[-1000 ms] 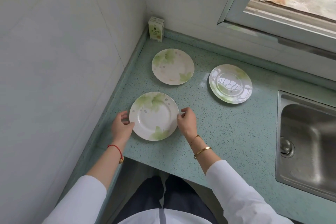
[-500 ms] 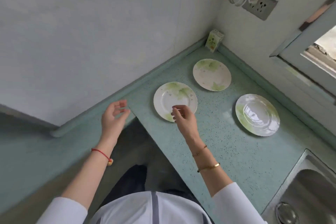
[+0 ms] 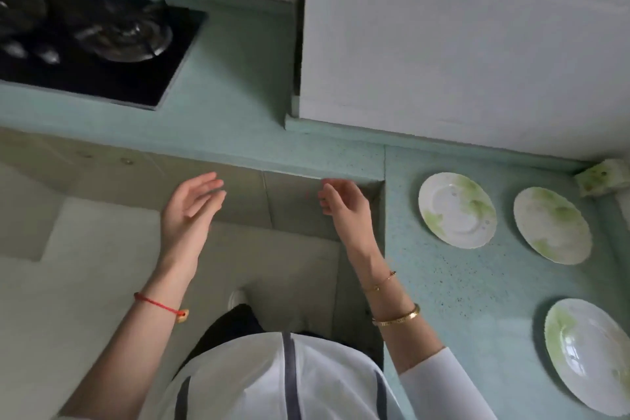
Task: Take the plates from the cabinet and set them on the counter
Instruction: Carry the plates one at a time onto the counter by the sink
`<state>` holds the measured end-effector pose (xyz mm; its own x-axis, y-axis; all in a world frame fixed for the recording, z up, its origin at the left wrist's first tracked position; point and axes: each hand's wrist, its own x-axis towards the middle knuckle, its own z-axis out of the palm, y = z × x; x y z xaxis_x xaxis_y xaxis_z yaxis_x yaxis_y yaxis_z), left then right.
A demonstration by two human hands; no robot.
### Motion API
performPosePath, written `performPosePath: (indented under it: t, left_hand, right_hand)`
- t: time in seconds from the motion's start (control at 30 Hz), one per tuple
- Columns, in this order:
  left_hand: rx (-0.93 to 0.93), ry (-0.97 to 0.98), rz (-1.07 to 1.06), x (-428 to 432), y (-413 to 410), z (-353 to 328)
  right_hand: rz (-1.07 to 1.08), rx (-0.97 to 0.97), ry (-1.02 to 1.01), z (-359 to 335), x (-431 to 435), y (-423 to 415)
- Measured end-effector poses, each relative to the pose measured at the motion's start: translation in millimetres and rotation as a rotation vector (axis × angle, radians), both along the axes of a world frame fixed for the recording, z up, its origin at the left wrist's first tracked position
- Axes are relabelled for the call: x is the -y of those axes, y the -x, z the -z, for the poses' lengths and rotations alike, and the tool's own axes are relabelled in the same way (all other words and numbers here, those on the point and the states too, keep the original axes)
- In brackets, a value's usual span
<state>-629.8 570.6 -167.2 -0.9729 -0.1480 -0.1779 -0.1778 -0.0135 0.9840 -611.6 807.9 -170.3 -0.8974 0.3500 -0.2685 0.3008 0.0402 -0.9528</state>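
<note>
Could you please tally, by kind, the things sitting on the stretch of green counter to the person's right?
Plates: 3
Small green carton: 1
Total: 4

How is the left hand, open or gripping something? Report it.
Open. The left hand hovers in the air, fingers spread and almost straight, with nothing in it or touching it.
</note>
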Motion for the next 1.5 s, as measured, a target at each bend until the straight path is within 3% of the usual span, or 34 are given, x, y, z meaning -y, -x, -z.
performPosePath:
  t: [0.37, 0.77, 1.1, 1.5]
  left_hand:
    - [-0.036, -0.016, -0.636, 194, -125, -20]
    - [0.0, 0.022, -0.905, 416, -207, -31]
    - [-0.038, -0.013, -1.057, 549, -183, -28]
    - [-0.078, 0.046, -1.198, 758, -90, -44]
  right_hand:
    - [-0.585, -0.015, 0.025, -14, 238, 19]
    - [-0.858, 0.007, 0.14, -10, 517, -5]
    - [-0.992, -0.014, 0.118, -6, 669, 32]
    - [-1.153, -0.064, 0.132, -21, 922, 141]
